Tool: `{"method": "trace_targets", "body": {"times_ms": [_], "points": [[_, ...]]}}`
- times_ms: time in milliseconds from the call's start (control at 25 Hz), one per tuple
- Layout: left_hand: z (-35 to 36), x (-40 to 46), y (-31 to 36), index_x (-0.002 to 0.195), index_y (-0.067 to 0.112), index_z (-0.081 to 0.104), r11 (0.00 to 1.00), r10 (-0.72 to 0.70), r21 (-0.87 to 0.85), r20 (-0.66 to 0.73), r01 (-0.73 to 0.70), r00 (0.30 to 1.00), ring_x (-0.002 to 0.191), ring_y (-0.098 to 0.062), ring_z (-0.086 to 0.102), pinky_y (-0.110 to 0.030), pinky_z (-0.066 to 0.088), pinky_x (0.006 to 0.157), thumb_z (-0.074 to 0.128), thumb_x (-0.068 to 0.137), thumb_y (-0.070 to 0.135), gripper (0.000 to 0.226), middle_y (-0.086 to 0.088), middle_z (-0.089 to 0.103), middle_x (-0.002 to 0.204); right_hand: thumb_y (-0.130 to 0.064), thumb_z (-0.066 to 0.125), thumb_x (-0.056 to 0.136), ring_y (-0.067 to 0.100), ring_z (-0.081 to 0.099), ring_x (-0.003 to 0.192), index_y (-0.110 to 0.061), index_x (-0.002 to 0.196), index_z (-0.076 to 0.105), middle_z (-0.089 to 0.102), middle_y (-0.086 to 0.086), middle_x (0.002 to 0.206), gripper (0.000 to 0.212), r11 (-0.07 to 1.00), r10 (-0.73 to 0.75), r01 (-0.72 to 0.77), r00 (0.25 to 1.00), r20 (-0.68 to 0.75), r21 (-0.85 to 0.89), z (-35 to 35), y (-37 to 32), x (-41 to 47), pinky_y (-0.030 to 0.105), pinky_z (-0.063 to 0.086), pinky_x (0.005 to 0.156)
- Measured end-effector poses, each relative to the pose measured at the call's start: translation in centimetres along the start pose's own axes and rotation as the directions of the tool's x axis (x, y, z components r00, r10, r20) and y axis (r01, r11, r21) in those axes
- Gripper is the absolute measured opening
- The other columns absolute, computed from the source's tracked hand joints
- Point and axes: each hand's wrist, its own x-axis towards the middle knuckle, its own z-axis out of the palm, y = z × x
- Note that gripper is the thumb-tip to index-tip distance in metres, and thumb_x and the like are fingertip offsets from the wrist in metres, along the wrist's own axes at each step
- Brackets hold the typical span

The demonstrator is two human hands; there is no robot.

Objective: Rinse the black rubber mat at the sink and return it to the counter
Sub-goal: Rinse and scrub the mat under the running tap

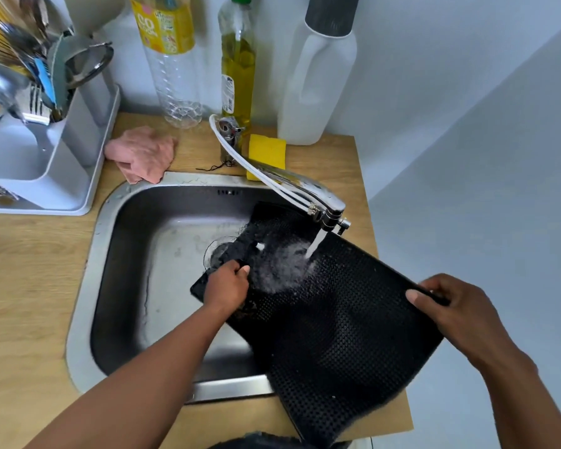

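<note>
The black rubber mat [344,332], dotted with small holes, lies tilted across the right half of the steel sink [136,286] and hangs over its front right rim. Water runs from the chrome tap [308,192] onto the mat's upper part and splashes white there. My left hand [227,285] grips the mat's left edge inside the sink. My right hand [450,306] holds the mat's right edge, thumb on top, out beyond the counter's right side.
A grey dish rack [46,163] with cutlery stands at the left. Behind the sink lie a pink cloth [141,153] and a yellow sponge [266,152]; two bottles and a white jug [314,85] stand against the wall. The wooden counter [23,286] surrounds the sink.
</note>
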Motion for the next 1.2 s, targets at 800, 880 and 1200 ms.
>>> {"method": "trace_targets", "body": {"times_ms": [800, 880, 1200], "points": [[3.2, -4.0, 3.9, 0.093, 0.023, 0.058, 0.968, 0.242, -0.106, 0.146, -0.228, 0.959, 0.072, -0.028, 0.067, -0.038, 0.053, 0.067, 0.052, 0.101, 0.046, 0.024, -0.004, 0.067, 0.076, -0.04, 0.065, 0.099, 0.023, 0.069, 0.076, -0.026, 0.079, 0.066, 0.07, -0.001, 0.075, 0.025, 0.98, -0.027, 0.009, 0.996, 0.09, 0.196, 9.3, -2.0, 2.2, 0.032, 0.049, 0.063], [2.9, -3.2, 3.3, 0.098, 0.023, 0.06, 0.969, 0.241, 0.027, 0.135, -0.246, 0.961, 0.084, -0.031, 0.065, -0.035, 0.047, 0.067, 0.051, 0.102, 0.045, 0.024, -0.007, 0.07, 0.089, -0.038, 0.067, 0.099, 0.024, 0.075, 0.082, -0.03, 0.086, 0.072, 0.077, -0.002, 0.082, 0.016, 0.944, 0.018, -0.055, 0.993, 0.114, 0.327, 9.7, -0.7, 0.5, 0.042, 0.058, 0.075], [1.9, -2.3, 3.8, 0.087, 0.02, 0.055, 0.991, 0.136, -0.009, 0.061, -0.136, 0.989, 0.086, -0.032, 0.066, -0.034, 0.046, 0.07, 0.05, 0.102, 0.039, 0.025, -0.011, 0.07, 0.089, -0.034, 0.064, 0.1, 0.017, 0.076, 0.085, -0.041, 0.09, 0.072, 0.079, -0.01, 0.088, 0.014, 0.91, 0.043, -0.068, 0.997, 0.071, 0.408, 11.8, 0.1, 0.4, 0.043, 0.061, 0.08]]}}
